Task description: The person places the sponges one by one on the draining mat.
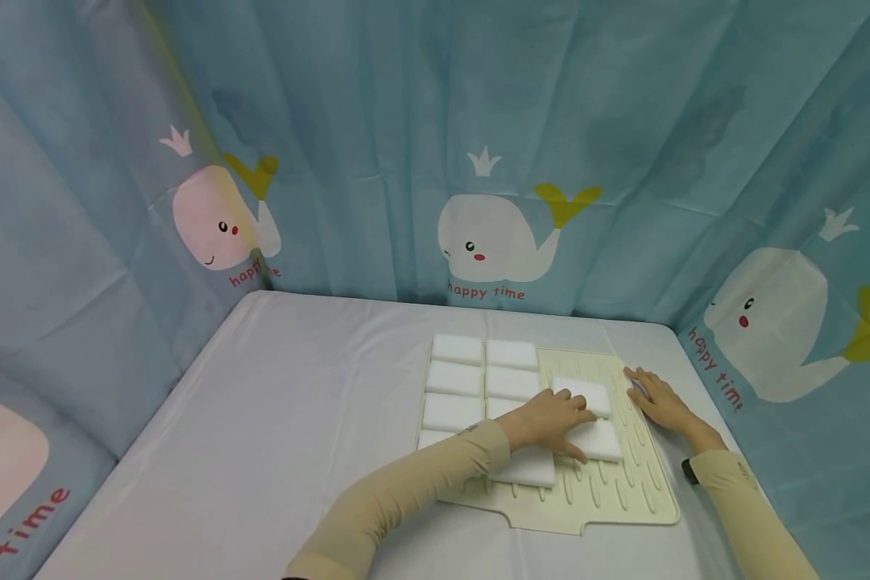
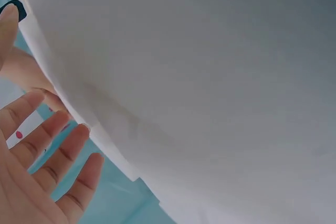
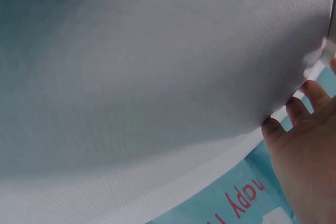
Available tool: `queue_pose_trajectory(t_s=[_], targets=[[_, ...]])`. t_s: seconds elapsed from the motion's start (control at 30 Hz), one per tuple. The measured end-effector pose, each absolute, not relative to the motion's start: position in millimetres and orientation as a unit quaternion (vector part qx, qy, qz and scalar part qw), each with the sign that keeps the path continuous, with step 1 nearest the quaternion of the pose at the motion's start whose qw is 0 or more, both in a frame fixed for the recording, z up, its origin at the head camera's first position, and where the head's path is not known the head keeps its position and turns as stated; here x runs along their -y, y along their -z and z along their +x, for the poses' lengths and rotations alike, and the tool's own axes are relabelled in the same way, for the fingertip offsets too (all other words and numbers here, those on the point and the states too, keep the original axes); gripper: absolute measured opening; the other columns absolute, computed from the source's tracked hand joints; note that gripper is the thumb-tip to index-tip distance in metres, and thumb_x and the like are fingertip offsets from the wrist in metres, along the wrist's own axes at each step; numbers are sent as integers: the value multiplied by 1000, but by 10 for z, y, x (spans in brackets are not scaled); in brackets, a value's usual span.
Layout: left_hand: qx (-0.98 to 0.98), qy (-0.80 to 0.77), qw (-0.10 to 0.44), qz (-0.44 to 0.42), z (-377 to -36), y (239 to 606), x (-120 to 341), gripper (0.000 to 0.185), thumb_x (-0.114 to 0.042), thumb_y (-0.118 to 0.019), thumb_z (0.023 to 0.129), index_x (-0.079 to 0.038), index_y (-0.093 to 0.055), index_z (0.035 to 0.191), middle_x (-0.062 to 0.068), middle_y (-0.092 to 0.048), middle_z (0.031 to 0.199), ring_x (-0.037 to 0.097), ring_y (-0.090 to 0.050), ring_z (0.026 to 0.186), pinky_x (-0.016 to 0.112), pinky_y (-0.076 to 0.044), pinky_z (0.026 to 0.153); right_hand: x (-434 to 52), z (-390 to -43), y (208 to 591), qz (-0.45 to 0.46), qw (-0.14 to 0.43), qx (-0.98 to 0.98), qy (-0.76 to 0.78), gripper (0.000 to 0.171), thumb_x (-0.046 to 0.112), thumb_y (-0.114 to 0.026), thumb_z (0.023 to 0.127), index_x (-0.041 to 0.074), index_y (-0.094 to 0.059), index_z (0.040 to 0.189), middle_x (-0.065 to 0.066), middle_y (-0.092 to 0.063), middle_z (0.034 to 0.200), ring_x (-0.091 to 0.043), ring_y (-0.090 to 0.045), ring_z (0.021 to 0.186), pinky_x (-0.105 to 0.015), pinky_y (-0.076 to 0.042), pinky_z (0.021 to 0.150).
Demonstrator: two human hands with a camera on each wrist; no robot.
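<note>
On the table lies a cream mat (image 1: pixel 623 483) with raised ribs. White rectangular sponge-like blocks (image 1: pixel 453 412) sit on it in rows, filling its left side. Over the mat's middle, my left hand (image 1: pixel 547 420) reaches across with fingers spread, thumb and fingertips at the left side of one white block (image 1: pixel 598 441). Another block (image 1: pixel 582 396) lies just behind that one. In the left wrist view the fingers (image 2: pixel 73 145) look extended and apart. My right hand (image 1: pixel 661 404) rests at the mat's right edge, fingers reaching forward. My left forearm hides part of the lower blocks.
A white cloth covers the table (image 1: pixel 261 435). Blue curtains (image 1: pixel 362 161) printed with whales surround it at the back and both sides. The mat's notched front edge (image 1: pixel 551 530) faces me. A dark band (image 1: pixel 690 471) is on my right wrist.
</note>
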State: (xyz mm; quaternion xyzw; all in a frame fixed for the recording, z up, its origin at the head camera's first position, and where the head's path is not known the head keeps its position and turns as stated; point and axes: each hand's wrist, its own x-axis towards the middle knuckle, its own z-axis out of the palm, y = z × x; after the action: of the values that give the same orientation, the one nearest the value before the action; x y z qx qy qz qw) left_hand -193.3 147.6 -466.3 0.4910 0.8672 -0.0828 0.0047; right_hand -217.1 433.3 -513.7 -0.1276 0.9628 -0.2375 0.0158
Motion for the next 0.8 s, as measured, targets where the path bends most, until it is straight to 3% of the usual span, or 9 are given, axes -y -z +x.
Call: queue_pose_trajectory(t_s=[0.37,0.8], targets=[[-867,57,-40,493,-1976,4555,-1418,73,-77,-35,78,-37,-40,137,-14,-45,128,6,-46,108,23,-44,84,-4341,-2180,5142,-137,6,-961,238,52,23,-46,97,-6,-33,139,-41,-23,139,-61,-20,123,-74,-19,90],[-887,20,-67,457,-2220,4379,-1113,66,-71,-38,83,-33,-43,137,-9,-47,129,11,-48,110,29,-45,85,-4380,-2212,5158,-142,10,-961,236,52,22,-46,97,-6,-32,139,-40,-22,140,-59,-21,124,-73,-19,92]])
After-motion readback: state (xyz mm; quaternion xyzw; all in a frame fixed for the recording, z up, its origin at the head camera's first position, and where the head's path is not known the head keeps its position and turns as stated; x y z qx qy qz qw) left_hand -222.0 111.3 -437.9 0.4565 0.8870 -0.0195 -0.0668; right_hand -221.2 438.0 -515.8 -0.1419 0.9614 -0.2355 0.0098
